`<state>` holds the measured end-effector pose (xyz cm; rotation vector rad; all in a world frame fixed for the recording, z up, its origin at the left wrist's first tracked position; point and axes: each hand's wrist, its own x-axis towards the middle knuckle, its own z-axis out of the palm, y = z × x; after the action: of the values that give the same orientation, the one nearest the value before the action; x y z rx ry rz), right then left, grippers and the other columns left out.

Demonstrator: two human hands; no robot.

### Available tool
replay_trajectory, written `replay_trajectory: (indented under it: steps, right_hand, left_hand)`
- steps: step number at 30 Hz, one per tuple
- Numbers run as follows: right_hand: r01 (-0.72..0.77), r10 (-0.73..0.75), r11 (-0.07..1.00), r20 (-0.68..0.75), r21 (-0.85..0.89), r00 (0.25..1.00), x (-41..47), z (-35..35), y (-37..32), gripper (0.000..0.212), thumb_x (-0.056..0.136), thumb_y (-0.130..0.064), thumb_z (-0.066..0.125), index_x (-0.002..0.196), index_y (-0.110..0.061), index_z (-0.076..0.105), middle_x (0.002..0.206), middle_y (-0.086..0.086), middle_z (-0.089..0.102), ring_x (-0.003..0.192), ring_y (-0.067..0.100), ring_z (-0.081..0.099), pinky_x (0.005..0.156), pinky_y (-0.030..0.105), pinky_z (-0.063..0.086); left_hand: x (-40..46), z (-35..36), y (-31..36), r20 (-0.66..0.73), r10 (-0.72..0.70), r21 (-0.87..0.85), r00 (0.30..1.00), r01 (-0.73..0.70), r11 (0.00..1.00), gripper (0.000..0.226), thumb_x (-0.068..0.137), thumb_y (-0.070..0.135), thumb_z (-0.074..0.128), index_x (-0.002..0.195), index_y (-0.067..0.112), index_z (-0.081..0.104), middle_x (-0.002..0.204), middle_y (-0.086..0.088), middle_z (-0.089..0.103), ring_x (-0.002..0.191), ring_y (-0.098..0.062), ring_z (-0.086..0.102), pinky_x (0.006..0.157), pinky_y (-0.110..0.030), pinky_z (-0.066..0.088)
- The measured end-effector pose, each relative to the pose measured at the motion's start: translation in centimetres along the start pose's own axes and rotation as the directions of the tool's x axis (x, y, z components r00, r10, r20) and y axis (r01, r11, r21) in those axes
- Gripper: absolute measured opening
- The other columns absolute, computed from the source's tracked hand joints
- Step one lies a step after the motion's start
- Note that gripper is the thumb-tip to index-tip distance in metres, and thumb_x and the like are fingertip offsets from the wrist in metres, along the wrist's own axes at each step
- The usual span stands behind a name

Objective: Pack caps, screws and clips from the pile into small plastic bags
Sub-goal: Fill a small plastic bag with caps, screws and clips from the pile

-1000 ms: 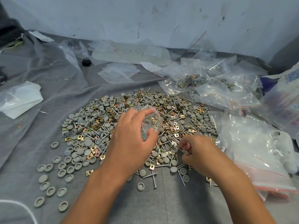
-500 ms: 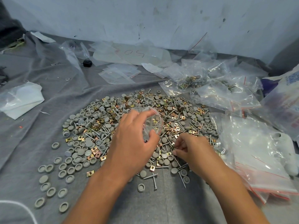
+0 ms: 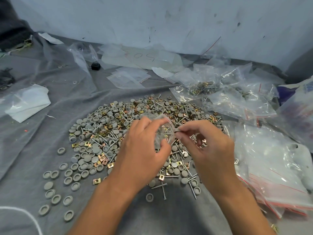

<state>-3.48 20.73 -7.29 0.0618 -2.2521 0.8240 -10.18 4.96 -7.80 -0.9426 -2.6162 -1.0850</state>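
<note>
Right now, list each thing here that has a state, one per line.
Small clear plastic bag: mouth held open, some parts inside.
Left hand: grips the bag.
Right hand: pinches a small part at the bag's mouth.
Pile of grey caps, screws and brass clips: loose, unpacked.
Filled clear bags: lying flat.

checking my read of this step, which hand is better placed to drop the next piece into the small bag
Right. The right hand pinches a small piece at the mouth of the small bag, which the left hand grips open.
</note>
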Motion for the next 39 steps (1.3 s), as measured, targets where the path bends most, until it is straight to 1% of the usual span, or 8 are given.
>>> replay_trajectory:
  steps: [9, 13, 18, 21, 23, 27, 36, 39]
  right_hand:
    - [0.058, -0.042, 0.996, -0.214, 0.067, 0.976, 0.2, 0.9, -0.5, 0.013, 0.088, -0.018, 0.08, 0.095, -0.019, 0.069, 0.093, -0.009, 0.069, 0.087, 0.006, 0.065, 0.072, 0.018, 0.049]
    - [0.104, -0.099, 0.994, -0.141, 0.031, 0.985, 0.1, 1.6, -0.4, 0.011, 0.085, -0.013, 0.082, 0.091, -0.01, 0.073, 0.095, -0.007, 0.072, 0.095, 0.002, 0.067, 0.081, 0.018, 0.052]
    - [-0.05, 0.057, 0.997, -0.145, 0.051, 0.988, 0.6, -0.2, 0.9, 0.015, 0.086, -0.017, 0.081, 0.09, -0.025, 0.068, 0.087, -0.013, 0.07, 0.08, 0.008, 0.067, 0.07, 0.019, 0.051]
    - [-0.293, 0.3, 0.953, 0.113, -0.072, 0.947, 0.2, -1.3, 2.6, 0.018, 0.081, -0.025, 0.083, 0.083, -0.033, 0.067, 0.076, -0.016, 0.067, 0.073, 0.003, 0.064, 0.062, 0.014, 0.047]
    - [-0.372, 0.443, 0.895, 0.384, -0.247, 0.81, -0.2, -1.6, 3.5, 0.019, 0.08, -0.032, 0.085, 0.083, -0.037, 0.066, 0.076, -0.016, 0.066, 0.074, -0.002, 0.062, 0.061, 0.013, 0.046]
    - [-0.163, 0.44, 0.888, 0.692, -0.43, 0.572, -0.8, -1.2, 3.6, 0.025, 0.079, -0.046, 0.083, 0.099, -0.043, 0.068, 0.092, -0.02, 0.064, 0.082, -0.003, 0.058, 0.075, 0.025, 0.052]
    - [-0.136, 0.426, 0.888, 0.678, -0.439, 0.599, -1.2, -0.7, 3.6, 0.023, 0.086, -0.027, 0.078, 0.088, -0.033, 0.055, 0.092, -0.016, 0.057, 0.084, 0.003, 0.054, 0.074, 0.025, 0.049]
    - [-0.319, 0.405, 0.913, 0.472, -0.253, 0.783, -0.7, -0.9, 3.1, 0.016, 0.089, -0.031, 0.075, 0.089, -0.038, 0.06, 0.086, -0.02, 0.061, 0.08, -0.002, 0.057, 0.063, 0.015, 0.042]
  left_hand:
    - [-0.3, 0.2, 0.1, 0.03, 0.009, -0.008, 1.0, -0.009, 1.0, 0.049, 0.092, 0.037, 0.057, 0.141, 0.035, 0.048, 0.107, 0.019, 0.044, 0.103, -0.001, 0.038, 0.086, -0.015, 0.033]
    - [0.0, 0.5, 0.1, 0.035, 0.012, -0.023, 0.999, -0.011, 1.0, 0.047, 0.093, 0.041, 0.053, 0.14, 0.037, 0.049, 0.107, 0.02, 0.044, 0.105, 0.0, 0.04, 0.092, -0.021, 0.038]
    - [0.0, 0.5, -0.3, 0.036, 0.0, -0.019, 0.999, 0.001, 1.0, 0.046, 0.094, 0.04, 0.049, 0.139, 0.038, 0.047, 0.102, 0.022, 0.043, 0.1, 0.001, 0.04, 0.084, -0.016, 0.035]
    - [0.0, 0.4, -0.5, 0.031, -0.011, -0.021, 0.999, 0.012, 1.0, 0.047, 0.094, 0.039, 0.049, 0.14, 0.037, 0.048, 0.103, 0.02, 0.045, 0.1, 0.0, 0.041, 0.084, -0.015, 0.035]
    - [0.1, 0.4, -0.4, 0.032, -0.012, -0.02, 0.999, 0.012, 1.0, 0.047, 0.093, 0.04, 0.049, 0.141, 0.037, 0.048, 0.102, 0.02, 0.045, 0.099, 0.0, 0.041, 0.082, -0.015, 0.035]
    - [0.1, 0.5, -0.5, 0.038, -0.01, -0.015, 0.999, 0.011, 1.0, 0.047, 0.094, 0.04, 0.049, 0.141, 0.037, 0.048, 0.103, 0.018, 0.046, 0.1, -0.003, 0.042, 0.083, -0.015, 0.037]
    - [0.0, 0.4, -0.5, 0.04, -0.015, -0.01, 0.999, 0.015, 1.0, 0.044, 0.096, 0.037, 0.053, 0.14, 0.037, 0.048, 0.104, 0.019, 0.046, 0.102, -0.002, 0.043, 0.085, -0.014, 0.036]
    - [0.0, 0.3, -0.4, 0.045, -0.011, -0.005, 0.999, 0.011, 1.0, 0.045, 0.095, 0.038, 0.052, 0.14, 0.038, 0.048, 0.101, 0.02, 0.043, 0.099, 0.0, 0.04, 0.082, -0.013, 0.036]
